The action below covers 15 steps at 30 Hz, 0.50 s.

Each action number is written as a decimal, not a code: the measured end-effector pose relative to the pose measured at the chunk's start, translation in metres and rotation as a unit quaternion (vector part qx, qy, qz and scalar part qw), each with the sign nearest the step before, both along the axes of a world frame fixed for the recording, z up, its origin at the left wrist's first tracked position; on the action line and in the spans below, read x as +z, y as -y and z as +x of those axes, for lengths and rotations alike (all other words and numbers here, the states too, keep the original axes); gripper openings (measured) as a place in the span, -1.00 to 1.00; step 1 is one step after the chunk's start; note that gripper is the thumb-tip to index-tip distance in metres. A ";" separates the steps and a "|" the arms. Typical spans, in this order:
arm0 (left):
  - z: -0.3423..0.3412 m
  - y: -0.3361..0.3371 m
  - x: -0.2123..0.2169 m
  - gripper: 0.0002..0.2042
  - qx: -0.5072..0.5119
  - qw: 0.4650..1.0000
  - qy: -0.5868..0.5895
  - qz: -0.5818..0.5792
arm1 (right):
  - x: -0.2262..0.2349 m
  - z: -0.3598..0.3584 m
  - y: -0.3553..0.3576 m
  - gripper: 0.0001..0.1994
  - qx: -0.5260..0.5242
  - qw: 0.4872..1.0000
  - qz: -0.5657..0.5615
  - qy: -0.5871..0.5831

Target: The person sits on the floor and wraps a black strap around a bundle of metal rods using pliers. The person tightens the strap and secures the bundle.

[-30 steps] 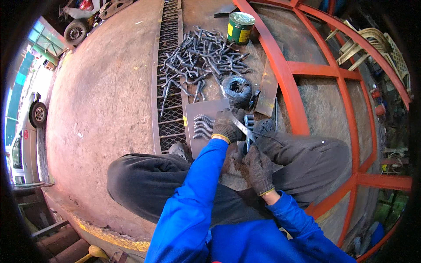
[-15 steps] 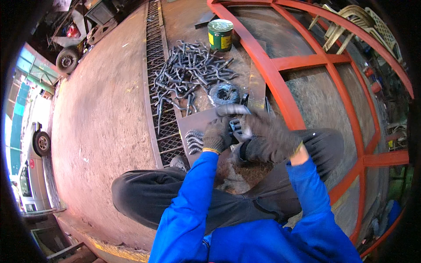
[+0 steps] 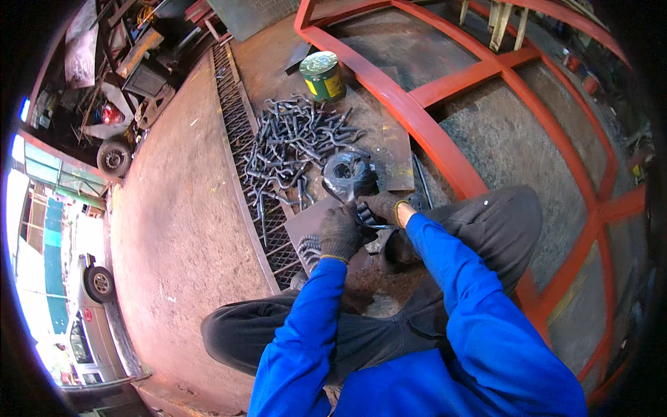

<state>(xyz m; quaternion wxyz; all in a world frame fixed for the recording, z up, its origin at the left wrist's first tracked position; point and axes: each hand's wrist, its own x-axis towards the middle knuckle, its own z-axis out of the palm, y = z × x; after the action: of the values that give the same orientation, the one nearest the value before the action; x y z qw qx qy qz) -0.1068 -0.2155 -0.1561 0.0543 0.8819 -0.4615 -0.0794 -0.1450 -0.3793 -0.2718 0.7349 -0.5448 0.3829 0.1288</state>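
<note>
While I crouch on the floor, my left hand [image 3: 340,232] has its fingers curled on a small bent metal piece [image 3: 366,217]; right hand [image 3: 386,206] alongside, grip unclear. Keep it steady, low over the flat plate [image 3: 310,224] below; pile of hooks [image 3: 295,142] lies beyond.

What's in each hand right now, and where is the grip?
Left hand grips a small dark bent metal piece at one end. Right hand reaches in beside it; its hold cannot be told.

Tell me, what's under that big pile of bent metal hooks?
The bent metal hooks lie partly on the long metal grating and partly on the rusty floor. Whatever is beneath the middle of the heap is covered.
</note>
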 end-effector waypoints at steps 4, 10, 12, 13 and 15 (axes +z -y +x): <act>0.012 -0.013 0.015 -0.13 -0.001 1.000 -0.011 0.016 | 0.020 0.014 -0.024 -0.73 0.033 0.997 -0.052 0.051; -0.007 -0.001 0.024 -0.31 -0.012 0.999 0.022 -0.033 | -0.025 0.009 0.001 -0.70 0.084 0.983 -0.134 0.094; 0.007 -0.018 0.019 -0.35 0.043 0.991 -0.108 -0.060 | 0.037 0.015 -0.029 -0.67 -0.019 0.999 0.037 0.019; 0.008 -0.016 -0.001 -0.36 0.042 0.974 -0.189 -0.119 | 0.040 0.014 -0.023 -0.68 -0.001 1.000 0.005 0.020; 0.018 -0.026 -0.045 -0.39 0.060 0.911 -0.341 -0.223 | 0.059 0.013 -0.027 -0.69 -0.006 0.999 0.015 0.033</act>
<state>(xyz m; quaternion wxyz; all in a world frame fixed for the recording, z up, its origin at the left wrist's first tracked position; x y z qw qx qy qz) -0.0890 -0.1890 -0.2008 0.4082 0.7924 -0.3664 -0.2669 -0.1320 -0.3521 -0.2127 0.7557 -0.5356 0.3599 0.1123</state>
